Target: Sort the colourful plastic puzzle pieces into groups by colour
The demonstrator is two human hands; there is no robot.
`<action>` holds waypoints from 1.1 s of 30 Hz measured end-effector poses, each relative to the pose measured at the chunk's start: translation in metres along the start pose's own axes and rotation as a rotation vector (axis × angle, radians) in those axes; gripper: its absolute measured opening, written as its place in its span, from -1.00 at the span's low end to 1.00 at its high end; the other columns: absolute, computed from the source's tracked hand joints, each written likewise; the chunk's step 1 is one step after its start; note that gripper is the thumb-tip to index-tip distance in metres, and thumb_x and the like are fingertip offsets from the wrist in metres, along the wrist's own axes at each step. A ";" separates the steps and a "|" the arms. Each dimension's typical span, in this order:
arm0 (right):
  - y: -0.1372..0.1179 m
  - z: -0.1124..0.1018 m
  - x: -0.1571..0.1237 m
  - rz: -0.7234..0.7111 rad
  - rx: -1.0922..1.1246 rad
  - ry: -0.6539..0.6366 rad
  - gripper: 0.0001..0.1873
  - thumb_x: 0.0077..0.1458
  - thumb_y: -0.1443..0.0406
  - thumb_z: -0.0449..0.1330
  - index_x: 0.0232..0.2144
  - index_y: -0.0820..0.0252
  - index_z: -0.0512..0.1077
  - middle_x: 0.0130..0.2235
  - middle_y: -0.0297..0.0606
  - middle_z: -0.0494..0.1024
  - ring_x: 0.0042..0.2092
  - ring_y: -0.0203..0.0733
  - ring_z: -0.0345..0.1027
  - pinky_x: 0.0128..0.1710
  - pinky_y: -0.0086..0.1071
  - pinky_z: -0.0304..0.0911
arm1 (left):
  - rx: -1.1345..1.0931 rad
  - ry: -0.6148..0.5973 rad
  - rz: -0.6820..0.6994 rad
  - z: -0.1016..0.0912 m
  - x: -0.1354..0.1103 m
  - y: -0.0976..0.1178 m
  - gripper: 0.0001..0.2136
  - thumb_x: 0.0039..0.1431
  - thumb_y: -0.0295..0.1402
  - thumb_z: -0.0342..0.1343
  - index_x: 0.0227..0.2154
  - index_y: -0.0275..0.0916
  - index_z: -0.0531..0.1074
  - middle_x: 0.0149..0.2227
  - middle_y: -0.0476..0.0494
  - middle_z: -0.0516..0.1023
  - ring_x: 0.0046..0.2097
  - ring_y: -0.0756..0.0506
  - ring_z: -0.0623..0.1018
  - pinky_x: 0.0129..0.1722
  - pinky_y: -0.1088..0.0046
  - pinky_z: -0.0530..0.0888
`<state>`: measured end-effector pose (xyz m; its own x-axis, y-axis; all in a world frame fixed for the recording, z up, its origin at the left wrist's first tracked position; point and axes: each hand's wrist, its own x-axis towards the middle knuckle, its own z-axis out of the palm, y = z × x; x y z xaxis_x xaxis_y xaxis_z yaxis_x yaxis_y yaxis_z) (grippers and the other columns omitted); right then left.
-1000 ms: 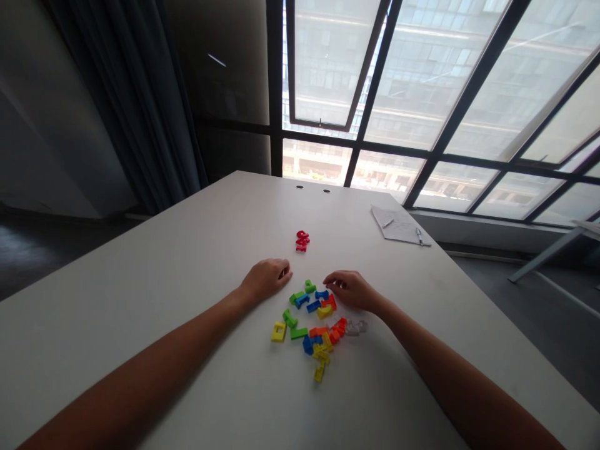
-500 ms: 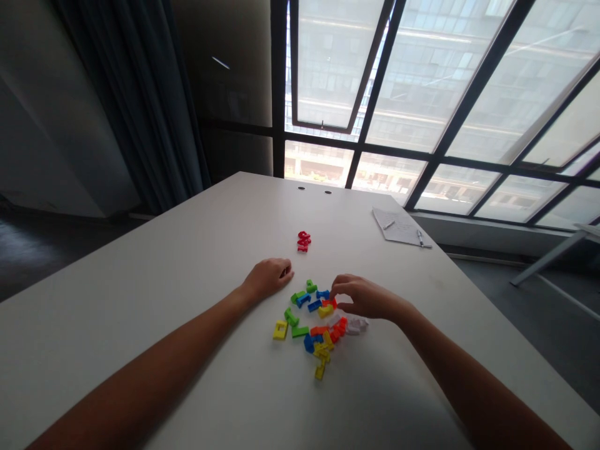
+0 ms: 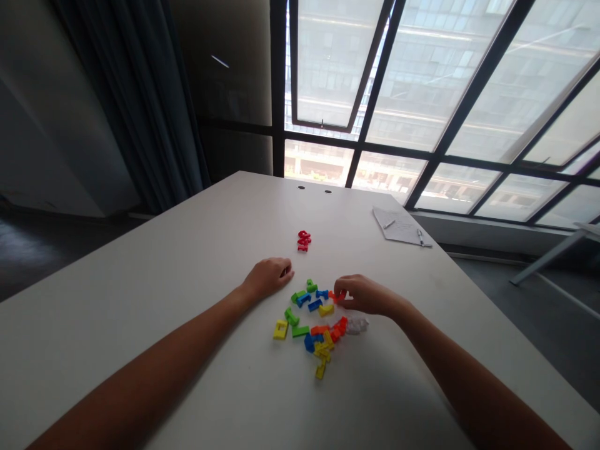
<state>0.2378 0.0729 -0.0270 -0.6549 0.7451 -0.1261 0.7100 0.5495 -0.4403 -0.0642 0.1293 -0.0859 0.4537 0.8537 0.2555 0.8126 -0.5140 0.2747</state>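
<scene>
My right hand [image 3: 364,294] has its fingers closed on an orange toy block [image 3: 333,296] at the right edge of a loose group of plastic blocks. Beside it lie a blue block [image 3: 322,294] and a yellow block [image 3: 325,310]. My left hand [image 3: 268,276] rests on the table to the left, fingers curled in, with nothing visible in it. Nearest to that hand are a green block [image 3: 312,285] and, farther off, a small red pile [image 3: 304,241]. Closer to me, yellow pieces [image 3: 322,352] and clear pieces [image 3: 357,325] lie together.
All of this lies on a white table [image 3: 210,250]. Paper sheets [image 3: 398,226] with a pen [image 3: 420,236] on them sit near its right edge. Windows stand behind, a dark curtain [image 3: 140,100] hangs at left.
My right hand has closed on the orange block and drawn it slightly to the right, away from the yellow block. My left hand has stayed in place.
</scene>
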 end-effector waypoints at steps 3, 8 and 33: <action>0.007 -0.002 0.000 0.098 0.028 0.078 -0.84 0.16 0.27 0.25 -0.19 0.18 0.46 -0.24 -0.23 0.58 -0.26 -0.18 0.42 -0.27 -0.34 0.32 | 0.000 -0.002 -0.004 -0.001 0.000 0.000 -0.78 0.31 -0.19 -0.02 -0.35 -0.16 0.42 -0.33 -0.09 0.57 -0.30 -0.11 0.50 -0.35 0.38 0.29; 0.023 0.002 0.003 0.144 0.105 0.135 -0.86 0.22 0.28 0.18 -0.20 0.17 0.50 -0.21 -0.20 0.59 -0.24 -0.17 0.44 -0.26 -0.32 0.35 | 0.000 -0.003 -0.010 -0.001 0.000 0.001 -0.78 0.31 -0.18 -0.01 -0.34 -0.16 0.43 -0.33 -0.09 0.57 -0.30 -0.12 0.50 -0.35 0.39 0.29; 0.076 -0.029 0.111 0.279 -0.278 0.507 -0.79 0.26 0.34 0.17 -0.15 0.15 0.60 -0.12 -0.17 0.61 -0.18 -0.19 0.46 -0.13 -0.39 0.28 | 0.034 0.020 -0.041 0.000 0.000 0.007 -0.80 0.30 -0.21 0.01 -0.38 -0.17 0.41 -0.35 -0.11 0.56 -0.31 -0.12 0.50 -0.34 0.37 0.30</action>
<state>0.2261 0.2081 -0.0488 -0.2807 0.9230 0.2633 0.9213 0.3360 -0.1958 -0.0584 0.1255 -0.0837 0.4122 0.8721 0.2636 0.8427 -0.4750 0.2536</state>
